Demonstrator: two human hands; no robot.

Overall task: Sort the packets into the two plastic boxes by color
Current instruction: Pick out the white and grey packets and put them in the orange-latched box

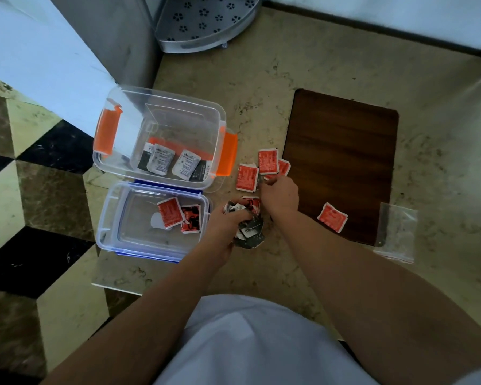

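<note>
Packets lay scattered at the centre of the head view, on a marble counter (261, 79). Three red packets (267, 162) sat in a loose cluster just above the right hand (280, 196), one more red packet (332, 217) lay alone on a dark wooden board (342, 151) at right of centre, and a heap of black-and-white packets (249, 232) lay just below centre.

The left hand (228, 222) was curled over the heap, its fingers closed on a bunch of black-and-white packets — how many could not be told. The right hand reached toward the red cluster with its fingertips drawn together; whether they pinched a packet could not be made out.

At left of centre stood two clear plastic boxes, touching. The orange-clipped box (161, 137), the upper one, held white and black packets (164, 162) along its lower wall. The blue-clipped box (153, 220), below it, held red packets (170, 212) in its upper right corner.

A clear zip bag (397, 232) lay flat at the board's lower right corner — partly overlapping it.
</note>
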